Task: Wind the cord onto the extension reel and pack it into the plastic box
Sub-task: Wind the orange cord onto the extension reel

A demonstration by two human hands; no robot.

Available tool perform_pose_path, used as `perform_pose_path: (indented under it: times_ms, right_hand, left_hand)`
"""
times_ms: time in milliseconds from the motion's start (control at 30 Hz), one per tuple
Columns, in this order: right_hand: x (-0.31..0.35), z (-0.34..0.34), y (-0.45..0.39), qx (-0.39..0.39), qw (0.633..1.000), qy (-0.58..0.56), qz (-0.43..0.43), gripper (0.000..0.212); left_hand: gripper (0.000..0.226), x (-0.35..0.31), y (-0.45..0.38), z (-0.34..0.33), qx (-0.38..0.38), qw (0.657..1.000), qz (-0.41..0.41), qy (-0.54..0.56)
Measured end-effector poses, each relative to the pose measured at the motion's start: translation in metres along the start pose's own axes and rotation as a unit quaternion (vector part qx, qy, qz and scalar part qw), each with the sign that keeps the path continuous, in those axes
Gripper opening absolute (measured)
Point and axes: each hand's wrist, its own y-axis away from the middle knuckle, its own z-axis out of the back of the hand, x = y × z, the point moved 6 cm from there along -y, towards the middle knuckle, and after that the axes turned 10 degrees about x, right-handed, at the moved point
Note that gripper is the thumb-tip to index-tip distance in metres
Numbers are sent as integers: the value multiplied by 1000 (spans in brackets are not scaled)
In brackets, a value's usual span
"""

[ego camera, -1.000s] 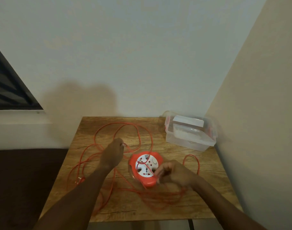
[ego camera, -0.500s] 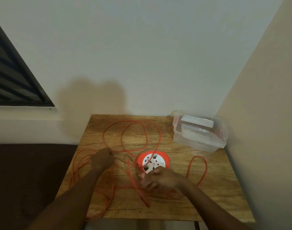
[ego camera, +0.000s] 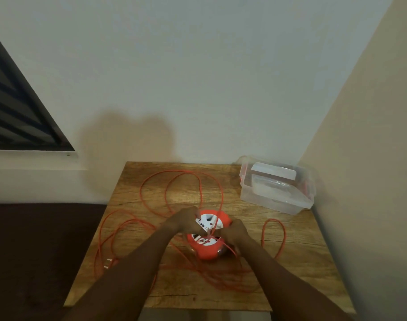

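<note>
An orange extension reel [ego camera: 209, 250] with a white socket face sits tilted near the middle of the wooden table [ego camera: 302, 269]. My left hand [ego camera: 185, 220] grips the reel's upper left rim. On the reel's right side my right hand [ego camera: 236, 231] is closed, with a strand of the orange cord [ego camera: 181, 176] running past its fingers. Most of the cord lies loose in wide loops over the table, with its white plug [ego camera: 108, 262] near the left edge. The clear plastic box [ego camera: 276, 193] stands at the back right corner, with its lid resting on it.
Walls close in behind the table and along its right side. A dark surface [ego camera: 36, 251] lies lower on the left. One cord loop [ego camera: 274, 237] lies to the right of the reel, others trail toward the front edge.
My left hand has come in from the loose cord on the left and taken hold of the reel. The reel has tipped up between both hands.
</note>
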Motion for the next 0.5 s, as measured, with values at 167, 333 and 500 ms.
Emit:
perform_pose_path:
  times_ms: [167,333,500]
  right_hand:
    - [27,3,-6,2,994,-95,57,47]
    - [59,17,-4,-17,994,-30,104,73]
    - [82,22,-4,-40,987,-10,156,71]
  left_hand:
    - [95,-2,6,10,-57,997,-45,-24]
    - [78,-13,19,11,-119,977,-177,34]
    - [20,-19,24,6,-129,967,-159,154]
